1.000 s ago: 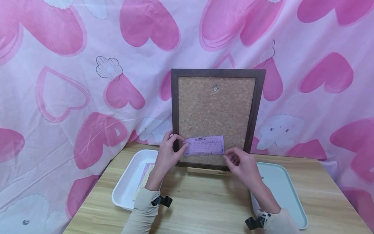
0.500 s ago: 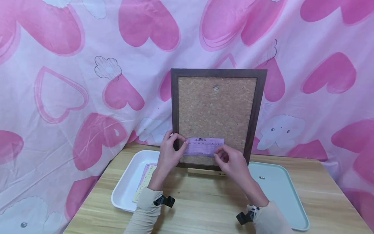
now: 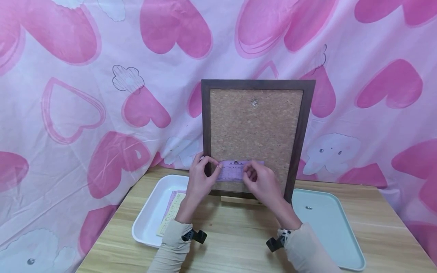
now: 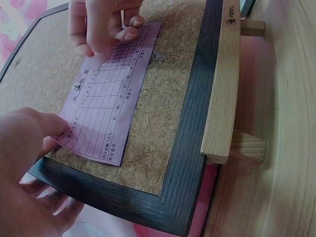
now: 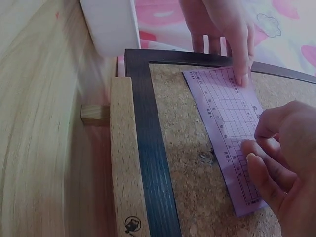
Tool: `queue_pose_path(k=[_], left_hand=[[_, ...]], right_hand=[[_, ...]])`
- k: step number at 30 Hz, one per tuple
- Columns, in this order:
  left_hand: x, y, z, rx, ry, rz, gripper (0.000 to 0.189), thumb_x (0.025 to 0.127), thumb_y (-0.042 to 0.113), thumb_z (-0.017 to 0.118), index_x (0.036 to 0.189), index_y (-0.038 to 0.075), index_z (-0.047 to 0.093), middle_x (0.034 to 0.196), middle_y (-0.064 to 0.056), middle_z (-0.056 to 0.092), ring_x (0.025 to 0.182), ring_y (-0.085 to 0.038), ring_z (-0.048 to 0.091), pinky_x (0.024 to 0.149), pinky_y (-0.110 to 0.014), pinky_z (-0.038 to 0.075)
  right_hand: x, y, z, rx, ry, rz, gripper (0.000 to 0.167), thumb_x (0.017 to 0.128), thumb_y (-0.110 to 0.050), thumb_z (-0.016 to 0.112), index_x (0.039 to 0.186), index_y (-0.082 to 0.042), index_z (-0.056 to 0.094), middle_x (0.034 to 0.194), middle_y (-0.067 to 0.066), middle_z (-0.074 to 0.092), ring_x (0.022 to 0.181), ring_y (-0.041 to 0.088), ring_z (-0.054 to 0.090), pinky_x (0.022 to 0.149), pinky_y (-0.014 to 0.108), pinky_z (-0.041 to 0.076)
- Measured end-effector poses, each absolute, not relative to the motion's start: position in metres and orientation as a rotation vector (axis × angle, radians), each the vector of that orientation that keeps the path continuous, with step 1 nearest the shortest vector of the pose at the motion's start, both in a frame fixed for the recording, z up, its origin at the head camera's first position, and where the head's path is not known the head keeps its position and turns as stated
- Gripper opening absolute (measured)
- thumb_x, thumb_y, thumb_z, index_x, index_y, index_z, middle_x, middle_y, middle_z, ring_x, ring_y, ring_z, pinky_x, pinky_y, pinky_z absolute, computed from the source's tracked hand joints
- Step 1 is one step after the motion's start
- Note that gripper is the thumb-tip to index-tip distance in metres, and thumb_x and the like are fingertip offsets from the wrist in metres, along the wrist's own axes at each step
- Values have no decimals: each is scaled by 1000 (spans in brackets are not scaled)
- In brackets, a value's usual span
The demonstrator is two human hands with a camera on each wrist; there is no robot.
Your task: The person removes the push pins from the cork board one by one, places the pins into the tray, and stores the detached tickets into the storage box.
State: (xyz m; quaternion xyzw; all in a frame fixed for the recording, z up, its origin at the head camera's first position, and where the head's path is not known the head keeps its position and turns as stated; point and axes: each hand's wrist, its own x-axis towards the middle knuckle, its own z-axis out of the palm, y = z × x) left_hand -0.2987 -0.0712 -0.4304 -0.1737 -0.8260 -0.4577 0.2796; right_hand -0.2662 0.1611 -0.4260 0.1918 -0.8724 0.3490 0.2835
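A purple printed receipt slip lies against the lower part of a dark-framed cork board. One clear push pin sits at the slip's top edge; another clear pin shows on the cork just below the slip. At the slip's left end, the thumb and index finger of my left hand pinch it, while the other fingers lie behind the frame. My right hand has curled fingers over the slip's right half, with fingertips at the paper. Whether they hold anything is hidden.
A wooden easel ledge supports the board. To the left, a white tray holds yellow and pink slips; to the right, a pale green tray holds small shiny pins. Another pin sits high on the cork.
My right hand has moved left from the slip's right edge onto its face. The slip lies straighter. My left hand keeps its place at the left end.
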Motion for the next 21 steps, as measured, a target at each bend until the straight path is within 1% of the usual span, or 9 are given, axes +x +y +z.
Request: queue_pose_path(k=[6, 11, 21], left_hand=[[-299, -71, -431, -459, -2218, -1212, 16, 95, 26, 83, 94, 14, 72, 138, -13, 64, 132, -31, 61, 110, -51, 50], [-299, -71, -432, -470, -2207, -1202, 17, 95, 26, 84, 94, 14, 72, 137, -14, 65, 132, -32, 61, 111, -52, 50], [-300, -72, -433, -482, -2217, -1207, 16, 96, 27, 82, 95, 14, 72, 138, -13, 64, 133, -30, 60, 113, -49, 49]], right_hand=[[-270, 154, -426, 481, -2292, 891, 12, 94, -9, 79, 103, -14, 72, 82, -4, 71, 68, 5, 63, 60, 21, 55], [-274, 146, -427, 442, -2227, 864, 13, 95, -15, 84, 105, -13, 76, 79, -4, 74, 65, 5, 65, 58, 23, 54], [-277, 134, -428, 392, -2163, 855, 11, 95, -15, 83, 104, -10, 78, 80, -1, 76, 65, 7, 66, 58, 22, 54]])
